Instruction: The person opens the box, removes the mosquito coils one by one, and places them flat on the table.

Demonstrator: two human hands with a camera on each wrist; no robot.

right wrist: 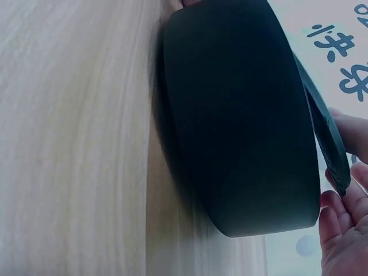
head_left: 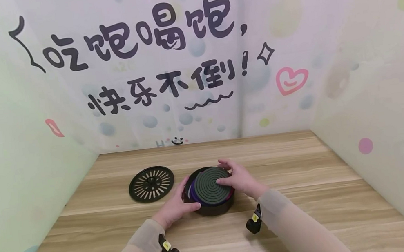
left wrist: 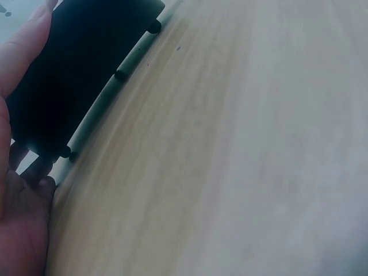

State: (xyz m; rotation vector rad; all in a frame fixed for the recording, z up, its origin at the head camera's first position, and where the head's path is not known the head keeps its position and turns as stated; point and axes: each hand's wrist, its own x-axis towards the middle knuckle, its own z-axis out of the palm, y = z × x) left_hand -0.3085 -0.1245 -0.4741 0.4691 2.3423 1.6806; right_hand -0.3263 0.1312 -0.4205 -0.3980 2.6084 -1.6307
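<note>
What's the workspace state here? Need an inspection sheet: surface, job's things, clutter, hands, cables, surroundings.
Surface: wooden table, pale plank grain.
Job's things: black round holder on the table; dark green spiral coil lies tilted on top, purple coil showing under it.
Clutter: black slotted lid lies flat to the left of the holder, apart from it.
Hands: left hand grips the holder's side wall; right hand rests its fingers on the green coil.
Cables: nothing seen; black wrist cameras on both forearms.
Surroundings: pastel printed backdrop with lettering on three sides.
</note>
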